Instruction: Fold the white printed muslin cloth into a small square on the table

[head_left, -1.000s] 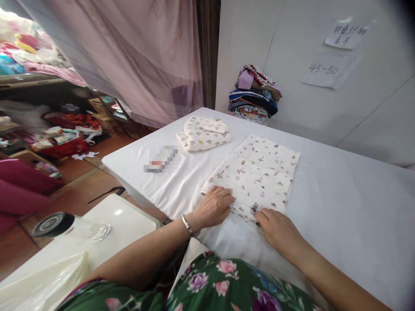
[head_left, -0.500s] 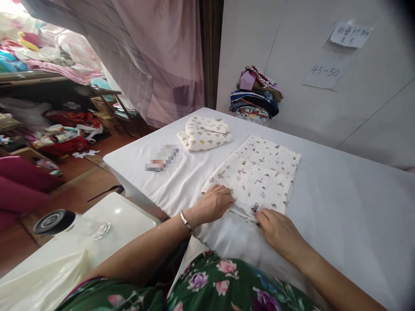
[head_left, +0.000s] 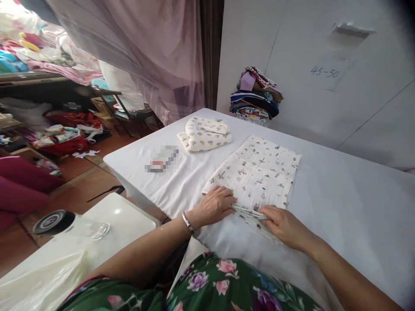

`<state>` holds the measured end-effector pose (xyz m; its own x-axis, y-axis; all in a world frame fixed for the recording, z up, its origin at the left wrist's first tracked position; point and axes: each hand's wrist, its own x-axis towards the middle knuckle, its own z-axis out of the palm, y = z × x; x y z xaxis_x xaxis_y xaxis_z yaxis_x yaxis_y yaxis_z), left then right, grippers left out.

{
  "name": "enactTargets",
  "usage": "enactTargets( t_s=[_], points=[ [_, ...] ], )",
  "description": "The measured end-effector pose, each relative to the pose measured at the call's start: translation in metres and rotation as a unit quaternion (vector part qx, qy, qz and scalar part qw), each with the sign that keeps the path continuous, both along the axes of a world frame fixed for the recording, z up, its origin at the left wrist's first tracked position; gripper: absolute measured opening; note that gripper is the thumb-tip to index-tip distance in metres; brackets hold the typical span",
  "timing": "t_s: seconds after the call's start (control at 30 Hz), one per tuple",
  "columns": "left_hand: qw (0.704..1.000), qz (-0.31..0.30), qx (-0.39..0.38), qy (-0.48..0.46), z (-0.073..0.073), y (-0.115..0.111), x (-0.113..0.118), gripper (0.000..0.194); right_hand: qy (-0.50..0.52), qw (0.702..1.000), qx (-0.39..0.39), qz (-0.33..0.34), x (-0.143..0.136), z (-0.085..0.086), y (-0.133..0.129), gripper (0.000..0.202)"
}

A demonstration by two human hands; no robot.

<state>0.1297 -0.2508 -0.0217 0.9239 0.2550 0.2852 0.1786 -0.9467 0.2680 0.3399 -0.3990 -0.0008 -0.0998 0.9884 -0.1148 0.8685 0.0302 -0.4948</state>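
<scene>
A white muslin cloth [head_left: 256, 172] printed with small palm trees and other motifs lies folded flat in front of me. My left hand [head_left: 215, 206] rests at its near left corner, with the fingers curled together on the near edge. At the near right part, my right hand [head_left: 282, 222] pinches the layered edge between thumb and fingers and lifts it slightly. A loose printed layer hangs down toward me below that edge. Farther back sits a second folded cloth [head_left: 205, 134], cream with grey mushroom-like prints.
The cloths lie on a table with a white cover [head_left: 340, 207]. A blurred-out flat object [head_left: 162, 159] lies on its left side. A clothes stack [head_left: 256, 93] stands behind the table by the wall. At lower left, a white stand [head_left: 126, 220] holds a clear jar with a black lid [head_left: 54, 222].
My right hand has shifted a little right and up, drawing the near edge with it. More of the loose lower layer now shows. My left hand has barely moved.
</scene>
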Motion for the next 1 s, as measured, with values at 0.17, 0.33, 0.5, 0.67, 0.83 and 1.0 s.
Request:
enactTargets(
  t_s=[0.17,0.33,0.5,0.67,0.83,1.0],
  points=[
    [1.000,0.008,-0.012,-0.002,0.003,0.004,0.004,0.018,0.069,0.996,-0.037,-0.031,0.004,0.008,0.005,0.023],
    [1.000,0.012,0.000,0.010,0.000,0.006,0.006,0.020,0.070,0.997,-0.022,-0.031,0.004,0.005,0.005,0.028],
    [1.000,0.019,0.003,-0.024,0.007,-0.002,0.003,0.020,0.014,1.000,0.026,-0.001,0.003,-0.009,-0.001,0.033],
    [0.987,0.066,-0.117,-0.088,0.000,-0.033,-0.009,0.017,-0.017,0.999,0.044,0.009,0.001,-0.012,-0.005,0.033],
    [0.782,0.166,-0.595,-0.085,-0.020,-0.060,-0.007,0.025,-0.016,0.998,0.054,0.019,0.002,-0.004,-0.006,0.030],
    [0.561,0.193,-0.796,-0.121,-0.015,-0.059,0.007,0.027,-0.004,0.998,0.060,0.017,0.002,0.002,-0.006,0.029]
  ],
)
